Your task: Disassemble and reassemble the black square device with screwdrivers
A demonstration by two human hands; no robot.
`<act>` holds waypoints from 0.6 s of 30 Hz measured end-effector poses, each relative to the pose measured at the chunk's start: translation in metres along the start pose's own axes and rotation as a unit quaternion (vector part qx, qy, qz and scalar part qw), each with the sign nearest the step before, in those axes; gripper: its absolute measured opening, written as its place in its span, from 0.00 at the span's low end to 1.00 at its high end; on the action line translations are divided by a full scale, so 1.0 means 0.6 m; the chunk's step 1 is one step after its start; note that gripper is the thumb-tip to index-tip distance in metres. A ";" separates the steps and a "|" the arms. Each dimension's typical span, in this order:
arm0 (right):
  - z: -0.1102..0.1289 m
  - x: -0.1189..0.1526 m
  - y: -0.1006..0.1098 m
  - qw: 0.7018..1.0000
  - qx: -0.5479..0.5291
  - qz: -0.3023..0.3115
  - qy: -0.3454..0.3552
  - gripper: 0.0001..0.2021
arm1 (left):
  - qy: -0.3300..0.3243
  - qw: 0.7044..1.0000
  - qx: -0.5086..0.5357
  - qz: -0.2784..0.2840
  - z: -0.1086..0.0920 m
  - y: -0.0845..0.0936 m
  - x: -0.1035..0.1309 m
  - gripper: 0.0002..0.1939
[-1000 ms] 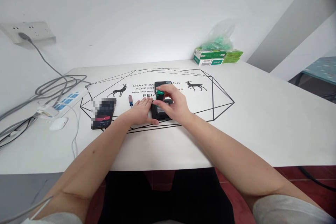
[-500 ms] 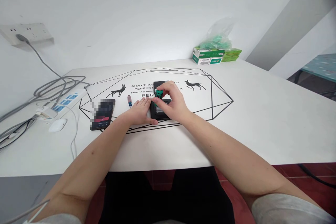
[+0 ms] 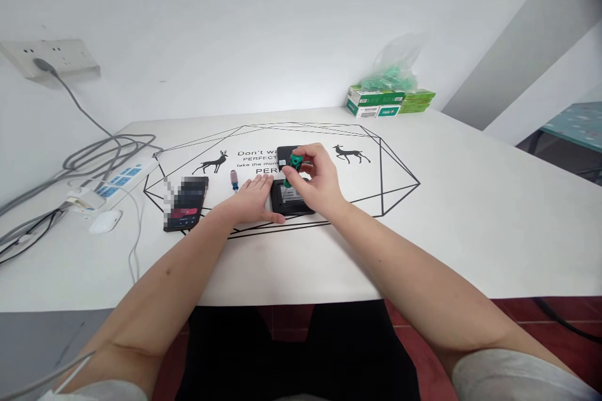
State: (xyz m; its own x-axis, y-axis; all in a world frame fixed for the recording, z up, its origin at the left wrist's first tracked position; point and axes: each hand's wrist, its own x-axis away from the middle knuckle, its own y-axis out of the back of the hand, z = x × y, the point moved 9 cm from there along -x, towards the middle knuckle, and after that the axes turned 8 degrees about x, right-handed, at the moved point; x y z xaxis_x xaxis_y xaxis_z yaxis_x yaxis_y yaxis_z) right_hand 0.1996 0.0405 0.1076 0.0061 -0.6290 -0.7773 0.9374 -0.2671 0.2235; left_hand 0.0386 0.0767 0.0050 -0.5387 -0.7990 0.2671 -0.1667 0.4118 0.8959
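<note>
A green-handled screwdriver (image 3: pixel 294 166) is in my right hand (image 3: pixel 320 180), whose fingers and thumb are closed round the handle. It points down over the left part of a flat black device (image 3: pixel 292 205), where a label (image 3: pixel 291 194) shows. The screwdriver's tip is too small to make out. My left hand (image 3: pixel 254 202) lies flat on the table with its fingers stretched out, at the device's left edge, thumb by its near corner. Behind the device lies a black panel (image 3: pixel 285 153), partly covered by my right hand. Another screwdriver (image 3: pixel 234 180), clear-handled with blue, lies beyond my left fingers.
A phone (image 3: pixel 189 200) lies left of my left forearm. Farther left are a power strip (image 3: pixel 123 180), coiled cables (image 3: pixel 108 149) and a white case (image 3: pixel 106 221). Green-and-white boxes (image 3: pixel 376 100) with a plastic bag (image 3: pixel 392 69) stand at the back right.
My right hand and the green screwdriver have moved slightly right, and the screwdriver now tilts more. More of the device's label shows. My left hand stays in place.
</note>
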 end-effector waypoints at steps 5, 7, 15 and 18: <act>0.021 0.002 0.002 0.999 0.001 0.001 0.054 0.12 | -0.042 0.996 0.057 -0.051 -0.011 0.014 -0.002 0.70; 0.025 0.001 0.002 0.998 0.007 0.004 0.064 0.12 | -0.065 0.991 0.092 -0.075 -0.019 0.022 -0.002 0.68; 0.037 -0.004 0.016 0.996 0.015 -0.023 0.090 0.11 | -0.106 0.979 0.123 -0.123 -0.033 0.042 0.002 0.61; 0.036 -0.006 0.010 0.996 0.012 -0.003 0.090 0.11 | -0.088 0.988 0.071 -0.109 -0.029 0.034 0.000 0.61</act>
State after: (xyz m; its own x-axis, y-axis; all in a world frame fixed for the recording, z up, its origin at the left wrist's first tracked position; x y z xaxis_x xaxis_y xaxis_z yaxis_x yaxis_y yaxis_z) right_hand 0.1979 0.0254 0.1241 0.0644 -0.4873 -0.8709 0.9291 -0.2892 0.2306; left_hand 0.0494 0.0776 0.0297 -0.6101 -0.7923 -0.0032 -0.4019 0.3061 0.8630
